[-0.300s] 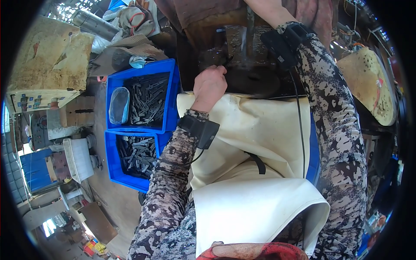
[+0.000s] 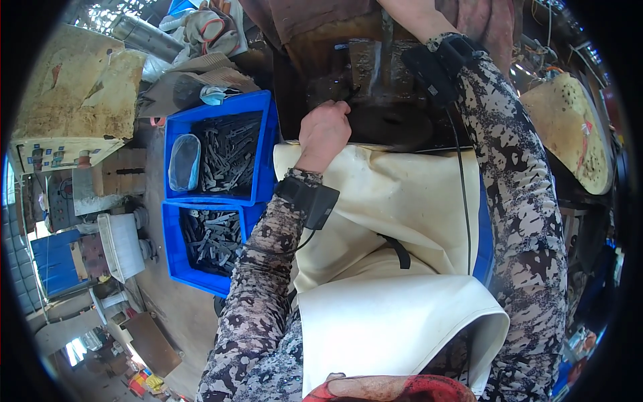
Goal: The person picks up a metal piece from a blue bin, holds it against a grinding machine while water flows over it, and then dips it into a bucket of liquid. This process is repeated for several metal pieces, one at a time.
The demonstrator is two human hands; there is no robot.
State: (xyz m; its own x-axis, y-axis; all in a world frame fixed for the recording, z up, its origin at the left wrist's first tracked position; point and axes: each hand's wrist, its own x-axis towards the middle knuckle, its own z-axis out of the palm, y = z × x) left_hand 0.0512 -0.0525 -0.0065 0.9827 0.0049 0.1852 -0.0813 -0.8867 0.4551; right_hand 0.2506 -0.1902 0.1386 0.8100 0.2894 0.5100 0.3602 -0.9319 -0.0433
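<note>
My left hand (image 2: 325, 130) is closed, its knuckles up, at the near left edge of a dark wet trough (image 2: 321, 90). A small dark piece (image 2: 354, 91) sticks out past its fingertips; its exact kind is hard to make out. Just right of the hand lies a dark round disc (image 2: 395, 127) with a blurred surface. My right hand (image 2: 412, 17) reaches over the trough to the top edge of the view, where its fingers are cut off. A wet upright plate (image 2: 365, 63) stands at the back of the trough, between the hands.
Left of me stand two blue bins (image 2: 268, 144) of dark metal pieces; a clear oval container (image 2: 185, 163) lies in the farther one. A cream apron (image 2: 402, 194) covers my lap. Brown cloth (image 2: 321, 20) hangs behind the trough. A stained pale board (image 2: 569, 130) stands at right.
</note>
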